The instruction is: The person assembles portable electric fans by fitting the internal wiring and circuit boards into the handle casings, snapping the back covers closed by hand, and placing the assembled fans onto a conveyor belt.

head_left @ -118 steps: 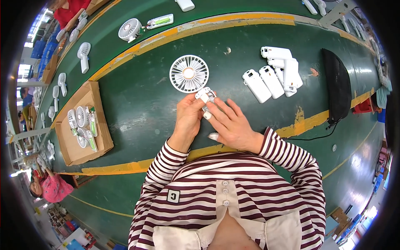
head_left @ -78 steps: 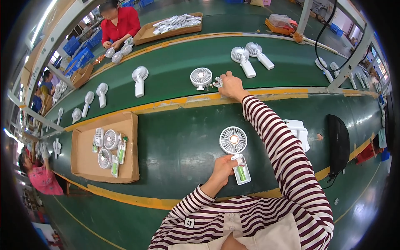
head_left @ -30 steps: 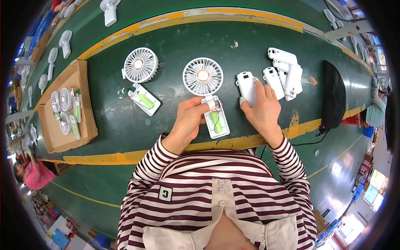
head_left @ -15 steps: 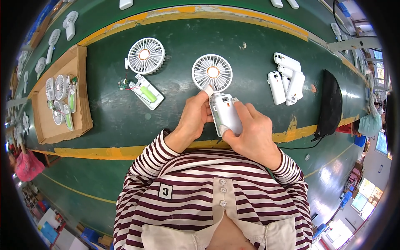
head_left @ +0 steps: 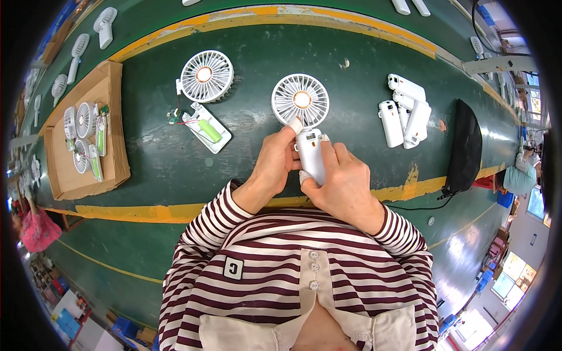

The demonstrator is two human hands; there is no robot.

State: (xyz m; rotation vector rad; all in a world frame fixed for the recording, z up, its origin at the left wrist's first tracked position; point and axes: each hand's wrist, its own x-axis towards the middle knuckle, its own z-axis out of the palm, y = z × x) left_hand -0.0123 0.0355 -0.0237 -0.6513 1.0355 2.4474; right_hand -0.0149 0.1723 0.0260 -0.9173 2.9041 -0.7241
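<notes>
A white handheld fan with a round slatted head and a copper-coloured centre is held upright before me. My left hand grips the neck and left side of its handle, the thumb just below the head. A white handle cover with a small dark window and an orange mark lies over the front of the handle. My right hand is closed on the cover from the right, fingers near its top and thumb at its lower left. Pale finger covers show on some fingertips. The handle behind the cover is mostly hidden.
Left of the fan are another fan head and an open handle half with a green battery and wires. A cardboard tray holds opened fans. Several white covers are piled at right, beside a black pouch.
The right hand has moved the cover left, from sitting askew over the handle to lying in line with it. The left hand keeps its hold on the fan.
</notes>
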